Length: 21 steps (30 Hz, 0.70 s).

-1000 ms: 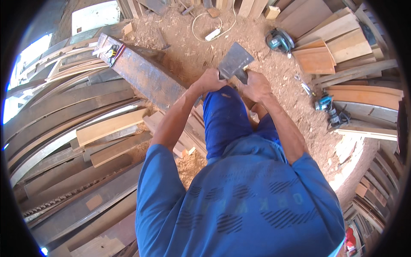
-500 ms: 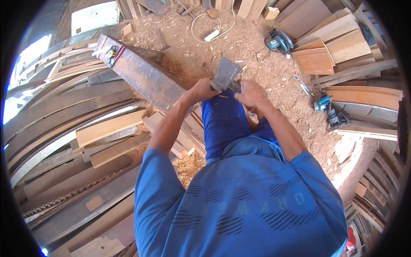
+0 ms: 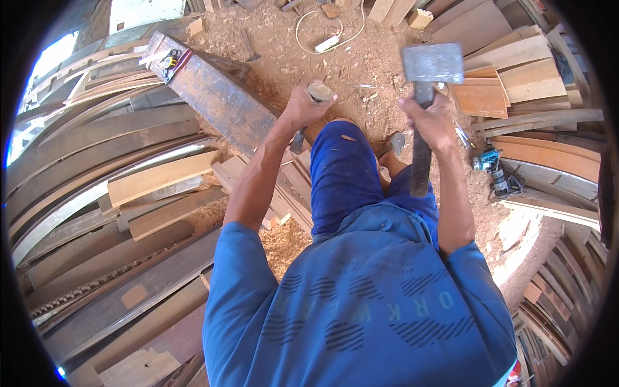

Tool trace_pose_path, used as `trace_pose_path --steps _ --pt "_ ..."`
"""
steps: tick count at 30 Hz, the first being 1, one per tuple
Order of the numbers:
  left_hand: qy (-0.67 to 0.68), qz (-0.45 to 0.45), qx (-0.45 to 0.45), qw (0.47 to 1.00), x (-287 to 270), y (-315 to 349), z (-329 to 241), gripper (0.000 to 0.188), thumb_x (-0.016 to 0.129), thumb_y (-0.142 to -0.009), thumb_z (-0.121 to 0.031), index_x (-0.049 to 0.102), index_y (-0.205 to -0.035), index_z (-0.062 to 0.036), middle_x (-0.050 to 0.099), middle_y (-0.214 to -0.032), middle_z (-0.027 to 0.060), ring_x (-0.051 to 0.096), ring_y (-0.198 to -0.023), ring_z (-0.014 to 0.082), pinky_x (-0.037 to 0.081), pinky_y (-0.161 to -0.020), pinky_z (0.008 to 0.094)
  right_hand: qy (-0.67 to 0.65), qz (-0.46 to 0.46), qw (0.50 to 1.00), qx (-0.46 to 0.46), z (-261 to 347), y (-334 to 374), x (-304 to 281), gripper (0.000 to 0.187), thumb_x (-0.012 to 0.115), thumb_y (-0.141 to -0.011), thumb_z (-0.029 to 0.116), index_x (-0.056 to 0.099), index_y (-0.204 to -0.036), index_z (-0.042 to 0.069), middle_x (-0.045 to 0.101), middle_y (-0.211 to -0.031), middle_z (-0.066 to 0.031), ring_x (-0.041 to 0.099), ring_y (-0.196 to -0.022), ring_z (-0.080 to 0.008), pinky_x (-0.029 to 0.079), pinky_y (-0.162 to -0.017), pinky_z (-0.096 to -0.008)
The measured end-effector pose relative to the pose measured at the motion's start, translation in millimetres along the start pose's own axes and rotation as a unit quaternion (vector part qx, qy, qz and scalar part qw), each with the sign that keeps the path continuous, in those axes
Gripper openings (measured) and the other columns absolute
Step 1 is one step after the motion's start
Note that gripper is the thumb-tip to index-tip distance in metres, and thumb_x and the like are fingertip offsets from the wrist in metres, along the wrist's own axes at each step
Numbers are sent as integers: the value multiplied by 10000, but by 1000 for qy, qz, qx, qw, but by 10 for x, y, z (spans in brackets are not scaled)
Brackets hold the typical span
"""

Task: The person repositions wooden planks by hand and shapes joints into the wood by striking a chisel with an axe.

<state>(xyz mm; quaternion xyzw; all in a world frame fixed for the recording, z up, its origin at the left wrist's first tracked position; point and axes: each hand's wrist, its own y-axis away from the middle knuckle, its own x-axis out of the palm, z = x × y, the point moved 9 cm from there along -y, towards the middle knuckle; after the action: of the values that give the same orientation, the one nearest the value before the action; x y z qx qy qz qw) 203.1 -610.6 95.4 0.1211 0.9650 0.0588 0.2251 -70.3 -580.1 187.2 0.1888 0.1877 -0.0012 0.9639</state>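
My left hand (image 3: 304,108) is closed round a chisel, its round wooden butt (image 3: 319,91) facing up. A short bit of grey blade (image 3: 298,140) shows below the fist; the tip is hidden. This hand is over the near end of a long, thick timber beam (image 3: 219,106). Out to the right, my right hand (image 3: 433,122) grips a mallet by its dark handle (image 3: 421,169). The mallet's worn grey block head (image 3: 433,62) is raised beyond the hand, apart from the chisel.
A tape measure (image 3: 169,62) lies on the beam's far end. A hammer (image 3: 249,45) and a white socket strip (image 3: 327,44) rest on the shaving-strewn ground. Boards (image 3: 164,177) crowd the left; more planks and a teal power tool (image 3: 493,164) stand at right.
My hands have parted from close together. The right has swung the mallet to the right and up; the left has shifted slightly left and up, uncovering the chisel's butt.
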Motion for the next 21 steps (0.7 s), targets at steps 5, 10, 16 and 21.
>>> trace_pose_path --steps 5,10,16,21 --pt "12 28 11 999 51 16 32 197 772 -867 -197 642 -888 -51 646 -742 12 597 -644 93 513 -602 293 -44 -68 995 -53 360 35 -299 227 787 -848 196 641 -888 27 614 -669 -16 564 -556 -86 466 -525 -260" --pt "13 49 48 998 211 84 -17 216 785 -840 -187 641 -922 -48 667 -793 40 635 -721 104 527 -662 313 0 -101 991 -93 386 9 -79 284 805 -831 247 650 -866 12 613 -649 -26 567 -554 -93 471 -529 -271" --pt "-66 64 64 994 319 251 87 303 831 -738 -218 679 -932 -41 719 -844 108 669 -786 128 543 -743 338 338 110 933 -63 -235 67 971 376 722 -849 332 682 -1038 10 715 -909 -201 691 -874 -376 545 -793 -440" --pt "-14 70 -38 997 83 335 34 278 828 -758 -210 682 -922 -39 722 -833 108 681 -776 141 547 -732 322 128 55 988 -62 -41 177 636 383 725 -845 281 667 -1081 -14 710 -930 -177 687 -858 -308 530 -802 -398"
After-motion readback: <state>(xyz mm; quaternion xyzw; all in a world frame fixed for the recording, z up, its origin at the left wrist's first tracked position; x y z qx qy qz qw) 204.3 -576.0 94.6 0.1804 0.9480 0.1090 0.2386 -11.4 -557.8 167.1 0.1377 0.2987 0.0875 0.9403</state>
